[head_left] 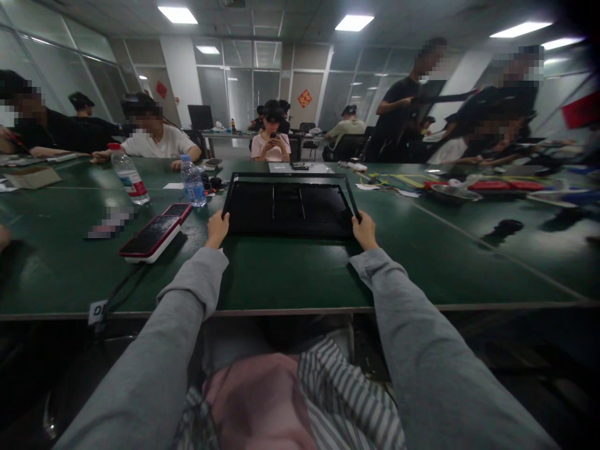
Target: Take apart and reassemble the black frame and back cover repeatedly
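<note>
Both my hands grip a thin black monitor bezel (288, 177) by its left and right sides, over the green table. My left hand (218, 229) has its fingers closed round the left side, with the thumb on top. Closed on the opposite side is my right hand (365, 230). Below and inside the bezel's outline lies a wide black panel (250, 206), like a monitor's back shell, with a rectangular section in its middle. Whether bezel and panel touch along the near edge, I cannot tell.
Left of my hands are a phone-like device (152, 236) with a cable, a blue-labelled bottle (193, 181) and a red-capped bottle (130, 175). On the right, a dark object (505, 230) lies on the green table (290, 275). Several people sit or stand beyond.
</note>
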A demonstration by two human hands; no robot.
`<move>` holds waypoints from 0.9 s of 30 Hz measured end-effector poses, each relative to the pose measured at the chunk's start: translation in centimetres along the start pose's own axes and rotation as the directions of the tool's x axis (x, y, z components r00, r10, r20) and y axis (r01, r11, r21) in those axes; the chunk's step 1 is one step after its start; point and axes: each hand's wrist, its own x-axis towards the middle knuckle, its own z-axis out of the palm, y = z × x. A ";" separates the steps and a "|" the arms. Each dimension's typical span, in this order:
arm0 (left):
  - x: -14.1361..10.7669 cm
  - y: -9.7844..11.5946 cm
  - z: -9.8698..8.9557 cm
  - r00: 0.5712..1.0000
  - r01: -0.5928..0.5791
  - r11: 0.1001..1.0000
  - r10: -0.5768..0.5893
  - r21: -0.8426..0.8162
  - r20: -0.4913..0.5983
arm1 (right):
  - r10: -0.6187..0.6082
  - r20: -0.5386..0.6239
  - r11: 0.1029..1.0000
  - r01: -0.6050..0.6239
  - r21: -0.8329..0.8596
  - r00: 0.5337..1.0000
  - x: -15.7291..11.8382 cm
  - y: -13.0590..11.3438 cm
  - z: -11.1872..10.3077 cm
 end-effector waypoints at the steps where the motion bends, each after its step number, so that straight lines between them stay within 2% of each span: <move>1: 0.2 -0.2 0.2 1.000 0.001 1.000 -0.001 -0.006 0.012 | -0.001 0.009 1.000 0.001 -0.007 1.000 0.0 0.0 0.0; 5: 0.6 -0.6 0.2 0.999 0.026 0.999 -0.025 -0.036 0.039 | 0.012 0.037 0.999 -0.011 -0.047 0.999 0.1 0.2 0.0; 9: 0.9 -1.2 -0.8 0.991 0.124 0.988 -0.118 -0.095 0.069 | 0.003 0.060 0.999 -0.001 -0.038 0.998 0.1 0.2 0.4; 14: 0.5 -1.9 -2.4 0.983 0.184 0.981 -0.184 -0.062 0.017 | 0.009 0.124 0.998 -0.002 -0.057 0.992 -0.2 -0.4 1.2; 23: -0.8 -1.0 -2.6 0.996 0.083 0.989 -0.081 0.126 -0.022 | -0.035 0.121 0.997 0.042 -0.059 0.992 -0.2 0.0 1.3; 27: -1.0 -0.7 -2.4 0.997 0.079 0.980 -0.077 0.182 -0.022 | -0.072 0.136 0.995 0.081 -0.063 0.988 -0.8 -0.6 1.1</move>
